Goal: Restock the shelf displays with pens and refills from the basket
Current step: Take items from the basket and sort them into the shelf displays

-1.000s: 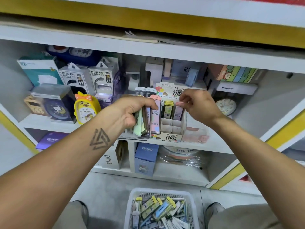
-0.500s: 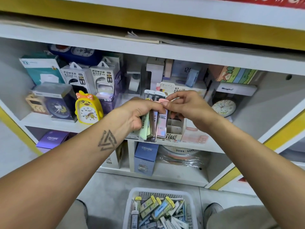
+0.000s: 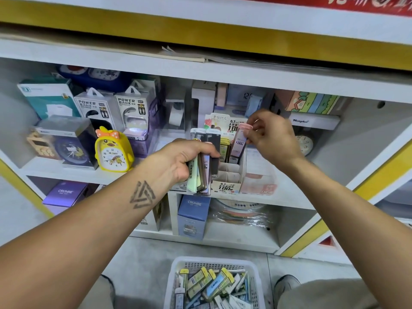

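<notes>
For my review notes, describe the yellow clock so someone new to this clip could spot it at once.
Start at the white shelf unit and look along its middle shelf, left of the left hand. The yellow alarm clock stands upright there, beside a boxed dark blue clock. It alone is duck-shaped, with an orange polka-dot bow on top.

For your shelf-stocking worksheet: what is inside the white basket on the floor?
The basket holds a loose pile of refill packs, some yellow-capped, one blue. Only the top layer shows; what lies beneath, and the near end past the picture's edge, cannot be seen.
</notes>
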Available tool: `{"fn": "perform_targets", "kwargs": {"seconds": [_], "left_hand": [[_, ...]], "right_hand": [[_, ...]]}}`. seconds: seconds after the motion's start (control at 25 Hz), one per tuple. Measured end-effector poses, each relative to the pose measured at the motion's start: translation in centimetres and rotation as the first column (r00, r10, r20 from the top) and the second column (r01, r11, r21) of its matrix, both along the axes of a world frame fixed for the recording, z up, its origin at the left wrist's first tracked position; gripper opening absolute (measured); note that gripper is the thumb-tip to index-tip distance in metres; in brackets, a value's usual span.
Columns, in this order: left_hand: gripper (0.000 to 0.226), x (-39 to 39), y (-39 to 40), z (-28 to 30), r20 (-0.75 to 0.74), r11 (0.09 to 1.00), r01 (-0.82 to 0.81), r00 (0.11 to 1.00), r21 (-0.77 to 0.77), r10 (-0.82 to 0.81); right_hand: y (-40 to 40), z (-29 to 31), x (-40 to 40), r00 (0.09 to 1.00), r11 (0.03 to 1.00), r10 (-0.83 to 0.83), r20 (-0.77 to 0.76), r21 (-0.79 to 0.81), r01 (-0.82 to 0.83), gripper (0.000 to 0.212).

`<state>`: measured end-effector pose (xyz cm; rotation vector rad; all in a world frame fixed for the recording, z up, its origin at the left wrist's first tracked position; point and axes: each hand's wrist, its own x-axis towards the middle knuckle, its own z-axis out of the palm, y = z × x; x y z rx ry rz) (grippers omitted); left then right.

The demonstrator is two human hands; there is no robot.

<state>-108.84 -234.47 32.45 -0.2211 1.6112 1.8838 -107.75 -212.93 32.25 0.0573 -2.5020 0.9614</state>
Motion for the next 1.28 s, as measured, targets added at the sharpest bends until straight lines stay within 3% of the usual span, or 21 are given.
{"fn": "perform_targets", "kwargs": {"seconds": [0.16, 0.32, 0.36, 0.4, 0.44, 0.52, 0.56, 0.68, 0.84, 0.96, 1.12, 1.2, 1.28], "left_hand": [[0.044, -0.1, 0.1, -0.1, -0.009, 1.000, 0.006, 1.000, -0.013, -0.007], [0.032, -0.2, 0.0, -0.2, -0.035, 0.998, 0.051, 0.998, -0.023, -0.052], [0.029, -0.3, -0.1, -0.2, -0.043, 0.998, 0.063, 0.997, -0.020, -0.064], [0.028, -0.3, -0.1, -0.2, -0.053, 0.997, 0.077, 0.996, -0.020, -0.077], [0.027, -0.4, -0.2, -0.2, -0.061, 0.996, 0.090, 0.994, -0.019, -0.091], [0.025, -0.3, -0.4, -0.2, -0.069, 0.992, 0.127, 0.989, -0.014, -0.127], [0.024, -0.2, -0.5, -0.2, -0.068, 0.988, 0.153, 0.986, -0.016, -0.154], [0.018, 0.1, -1.2, -0.1, -0.031, 0.973, 0.232, 0.972, -0.004, -0.232], [0.020, 0.1, -2.3, 0.0, 0.017, 0.967, 0.254, 0.967, -0.005, -0.254], [0.020, -0.2, -2.4, 0.0, 0.006, 0.976, 0.211, 0.977, -0.055, -0.211], [0.017, -0.5, -1.8, 0.0, -0.026, 0.989, 0.143, 0.989, -0.031, -0.144], [0.017, -0.7, -1.3, 0.0, -0.039, 0.992, 0.124, 0.991, -0.020, -0.124], [0.024, -0.6, -0.6, 0.0, -0.052, 0.993, 0.119, 0.991, -0.016, -0.120]], "right_hand": [[-0.3, -1.3, -0.2, 0.999, 0.977, 0.045, 0.028, 0.205, -0.050, 0.009], [-0.4, -1.7, -0.4, 1.000, 0.881, -0.010, -0.017, 0.474, 0.017, 0.016], [-0.6, -1.5, -0.5, 0.999, 0.900, -0.018, -0.037, 0.435, 0.032, 0.016], [-1.2, -1.0, -0.5, 0.999, 0.960, -0.027, -0.017, 0.279, 0.031, 0.016], [-1.9, -0.5, -0.6, 0.999, 1.000, -0.013, 0.051, 0.014, 0.012, 0.015], [-3.5, 0.2, -0.7, 0.971, 0.891, 0.106, 0.214, -0.455, 0.003, 0.017], [-4.0, 0.3, -0.7, 0.953, 0.831, 0.161, 0.257, -0.556, 0.010, 0.017], [-4.7, 0.5, -0.6, 0.937, 0.756, 0.206, 0.281, -0.653, 0.029, 0.013], [-4.0, 1.2, -1.2, 0.977, 0.625, 0.093, 0.194, -0.775, 0.094, 0.008], [-2.6, 1.8, -1.0, 0.994, 0.636, -0.011, 0.110, -0.767, 0.092, 0.008], [-0.1, 2.6, -0.1, 0.988, 0.756, -0.150, -0.036, -0.649, 0.090, 0.011], [1.4, 2.8, 0.2, 0.964, 0.835, -0.241, -0.117, -0.531, 0.144, 0.011], [2.9, 2.5, 0.6, 0.948, 0.936, -0.271, -0.165, -0.275, 0.220, 0.012]]}}
